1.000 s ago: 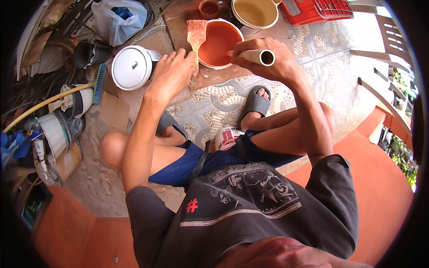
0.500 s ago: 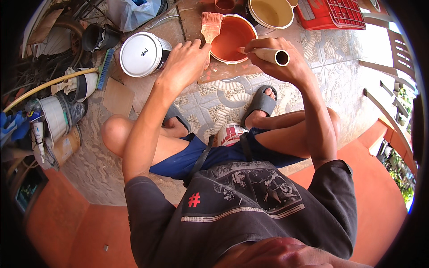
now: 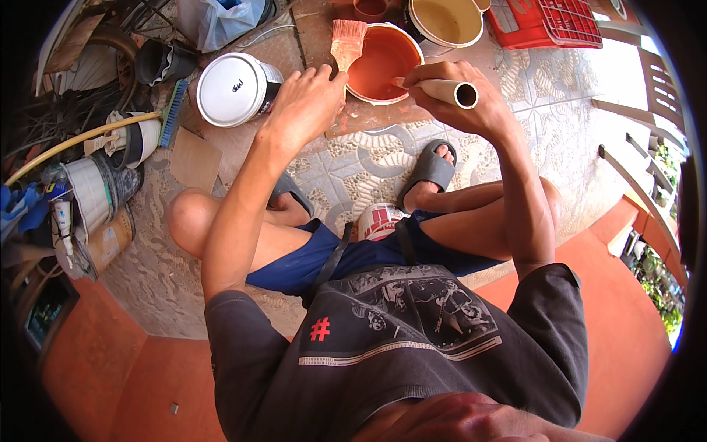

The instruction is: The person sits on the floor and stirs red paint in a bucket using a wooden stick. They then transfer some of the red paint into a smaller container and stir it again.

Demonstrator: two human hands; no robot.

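My left hand (image 3: 305, 107) grips a wide paintbrush (image 3: 347, 43) whose upright bristles are coated orange. Just behind it is an open bucket (image 3: 383, 62) of orange paint. At the bucket's front right, my right hand (image 3: 464, 103) is closed around a hollow cream tube (image 3: 442, 91), its open end facing right; a thin tan piece shows at the other end, partly hidden by my fingers. A lidded white bucket (image 3: 230, 87) stands left of my left hand.
A container of yellowish liquid (image 3: 447, 18), a small red-brown cup (image 3: 370, 9) and a red crate (image 3: 541, 22) stand behind. Clutter with a blue broom (image 3: 171, 114) lines the left. Chairs (image 3: 655, 85) are at right. A white bucket (image 3: 379, 221) sits between my legs.
Over the last second the view has shifted, so hands and buckets appear slightly higher and further right. Both hands keep their grips; almost nothing differs over the last half second.
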